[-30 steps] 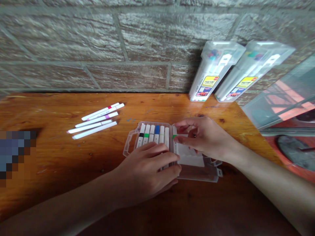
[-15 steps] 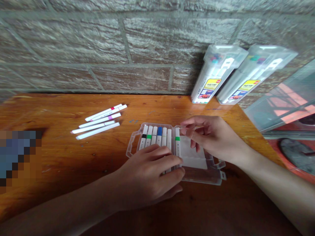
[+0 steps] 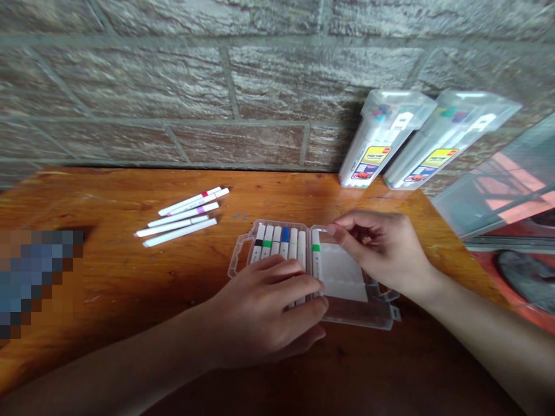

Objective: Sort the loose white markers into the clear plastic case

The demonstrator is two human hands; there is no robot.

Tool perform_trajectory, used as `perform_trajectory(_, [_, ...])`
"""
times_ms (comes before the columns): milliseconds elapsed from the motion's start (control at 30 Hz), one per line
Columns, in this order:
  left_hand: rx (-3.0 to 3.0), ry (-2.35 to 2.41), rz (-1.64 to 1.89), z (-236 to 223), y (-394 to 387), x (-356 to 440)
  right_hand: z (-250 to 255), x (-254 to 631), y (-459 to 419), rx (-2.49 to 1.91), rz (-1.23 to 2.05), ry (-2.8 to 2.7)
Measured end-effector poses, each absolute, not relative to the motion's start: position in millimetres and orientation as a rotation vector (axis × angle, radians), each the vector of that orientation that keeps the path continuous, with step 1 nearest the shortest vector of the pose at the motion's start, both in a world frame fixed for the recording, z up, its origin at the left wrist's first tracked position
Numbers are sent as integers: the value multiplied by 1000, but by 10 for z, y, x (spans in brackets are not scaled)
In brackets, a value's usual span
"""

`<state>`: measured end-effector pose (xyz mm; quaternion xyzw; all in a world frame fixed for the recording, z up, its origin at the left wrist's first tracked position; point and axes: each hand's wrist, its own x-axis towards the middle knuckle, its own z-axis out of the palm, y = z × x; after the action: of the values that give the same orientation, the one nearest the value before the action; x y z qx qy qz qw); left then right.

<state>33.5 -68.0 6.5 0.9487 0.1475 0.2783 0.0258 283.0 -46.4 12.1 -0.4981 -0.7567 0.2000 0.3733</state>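
Marker case (image 3: 359, 316), clear plastic, lies open flat on the wooden counter (image 3: 108, 277), middle of the head view, hinge running away from the wearer. Left half: six white markers side by side, first with a black band, second green, fourth with a blue cap (image 3: 285, 235); lower ends hidden under the left hand. Right half: single green-banded marker (image 3: 317, 260) along the hinge side, white paper insert (image 3: 344, 271) to its right. Left hand (image 3: 264, 306) palm down across the lower part of the case, fingers reaching over the hinge to the lower end of that marker; can't tell if they grip it or just rest. Right hand (image 3: 377, 240) at the far edge of the right half, thumb and index nearly together just beside that marker's top end, other fingers curled; can't tell if anything is pinched. Five loose markers (image 3: 180, 233) lie on the counter left of the case, roughly parallel, slanted; one has a red band, another purple. Two tall clear marker boxes, left one (image 3: 368, 138) and right one (image 3: 433, 138), stand tilted in view at the back by the stone-block wall (image 3: 269, 144), yellow labels facing out. Left edge: pixelated patch, unreadable.
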Motion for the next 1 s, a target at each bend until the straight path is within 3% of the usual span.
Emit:
perform_trajectory(300, [2775, 571, 1018, 74, -564, 295, 132, 2864, -476, -1278, 415, -1933])
perform_trajectory(467, [2475, 847, 1178, 58, -356, 208, 110, 2900, -463, -1270, 357, -1957])
perform_trajectory(667, [2472, 1151, 1129, 55, -108, 64, 95, 2940, -443, -1222, 283, -1938])
perform_trajectory(767, [2617, 1431, 916, 152, -20, -49, 108, 2950, -425, -1204, 254, -1923])
perform_trajectory(900, [2506, 1964, 346, 388, 40, -268, 103, 2955, -399, -1204, 246, -1923])
perform_trajectory(1000, [2385, 2052, 92, 535, 51, -420, 64, 2966, -374, -1202, 251, -1926])
